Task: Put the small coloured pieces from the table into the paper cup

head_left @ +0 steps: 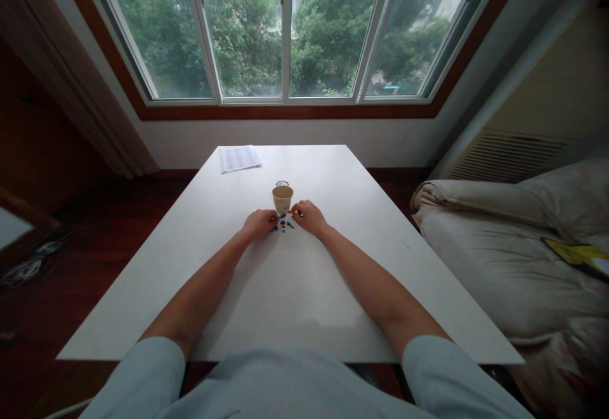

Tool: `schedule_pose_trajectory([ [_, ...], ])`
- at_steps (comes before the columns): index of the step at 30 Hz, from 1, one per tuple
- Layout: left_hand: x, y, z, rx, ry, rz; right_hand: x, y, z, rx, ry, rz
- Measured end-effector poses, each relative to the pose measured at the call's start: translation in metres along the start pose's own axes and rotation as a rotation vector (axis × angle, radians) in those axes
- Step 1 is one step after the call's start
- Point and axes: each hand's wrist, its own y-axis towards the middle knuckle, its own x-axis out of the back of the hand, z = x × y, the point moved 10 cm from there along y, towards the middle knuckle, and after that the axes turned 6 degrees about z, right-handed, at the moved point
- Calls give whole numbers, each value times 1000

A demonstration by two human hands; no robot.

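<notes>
A tan paper cup (pixel 282 200) stands upright on the white table (pixel 304 292), its mouth facing up. Just in front of it lie several tiny pieces (pixel 283 223), mostly blue and some dark, too small to name. My left hand (pixel 261 224) rests at the left of these pieces, its fingers curled together; what they hold, if anything, is hidden. On the right, close beside the cup, my right hand (pixel 309 216) has its fingers pinched. A small red bit (pixel 290 212) shows at its fingertips; whether it is held or only touched I cannot tell.
Printed sheets of paper (pixel 240 159) lie at the table's far left corner. Behind the cup is a small dark-outlined round thing (pixel 282 183). A covered sofa (pixel 504 247) stands along the right side, and a window (pixel 285 32) is beyond the table.
</notes>
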Motion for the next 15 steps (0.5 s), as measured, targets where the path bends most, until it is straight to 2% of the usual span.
schedule_pose_trajectory([
  [15, 2, -3, -1, 7, 14, -20, 2, -1, 7, 40, 20, 1],
])
